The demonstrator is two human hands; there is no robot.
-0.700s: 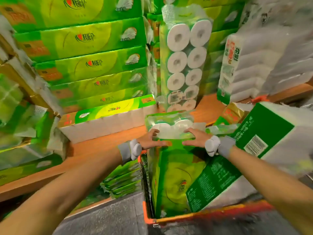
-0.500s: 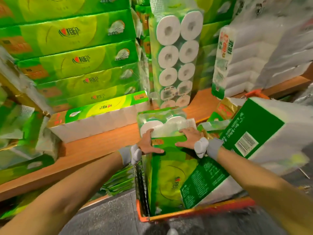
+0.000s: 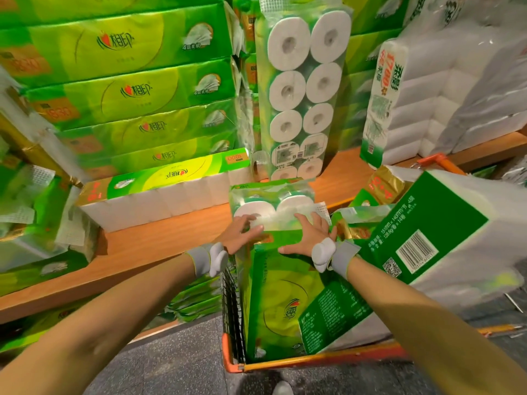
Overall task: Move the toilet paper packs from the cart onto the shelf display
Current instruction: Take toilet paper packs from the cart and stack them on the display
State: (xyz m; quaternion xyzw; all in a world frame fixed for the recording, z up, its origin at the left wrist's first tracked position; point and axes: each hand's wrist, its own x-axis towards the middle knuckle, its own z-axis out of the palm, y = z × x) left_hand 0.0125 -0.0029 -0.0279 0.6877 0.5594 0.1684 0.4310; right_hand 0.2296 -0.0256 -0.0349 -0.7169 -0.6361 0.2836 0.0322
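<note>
A tall green toilet paper pack stands upright in the orange cart, its roll ends facing up. My left hand grips its top left edge and my right hand lies on its top right, fingers curled over the plastic. A large green and white pack leans tilted against it on the right. Beyond the cart runs the wooden shelf, where another roll pack stands upright.
Flat green packs are stacked high on the shelf's left, with one white-sided pack lying in front. White packs fill the shelf's right. More green packs sit under the shelf. A gold pack lies deep in the cart.
Both hands have slid a little further onto the pack's top and closed on it. The view has tilted down and nearer; the pack still stands in the cart.
</note>
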